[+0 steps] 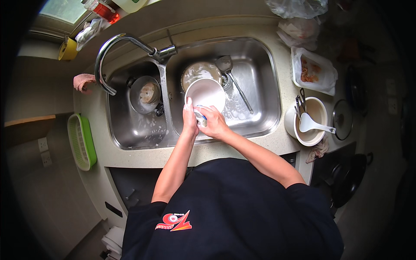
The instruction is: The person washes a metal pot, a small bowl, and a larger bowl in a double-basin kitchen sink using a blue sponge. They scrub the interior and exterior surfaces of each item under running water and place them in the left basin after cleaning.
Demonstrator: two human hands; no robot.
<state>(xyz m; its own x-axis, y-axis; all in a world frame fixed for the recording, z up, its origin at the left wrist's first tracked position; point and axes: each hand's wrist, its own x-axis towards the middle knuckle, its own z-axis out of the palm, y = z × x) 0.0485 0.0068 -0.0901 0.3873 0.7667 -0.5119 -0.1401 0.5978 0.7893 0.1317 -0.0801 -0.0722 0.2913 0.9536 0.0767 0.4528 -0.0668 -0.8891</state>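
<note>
Over the right basin of the steel sink [260, 120], my left hand [189, 117] grips the rim of a white bowl [208, 92], its thumb on the near left side. My right hand [213, 122] presses a white and blue scrubbing cloth or sponge [201, 118] against the bowl's near edge; the fingers hide part of it. Behind the bowl sits a round, soapy dish or lid [198, 72], partly covered. A turner [240, 90] with a long handle leans beside it among suds.
A chrome faucet [100, 61] arches over the left basin [130, 130], where a glass lid [139, 104] and stacked dishes lie. At right stand a cream pot [292, 130] with a white rice paddle [313, 124] and a food tray [313, 86]. A green basket [86, 139] is at left.
</note>
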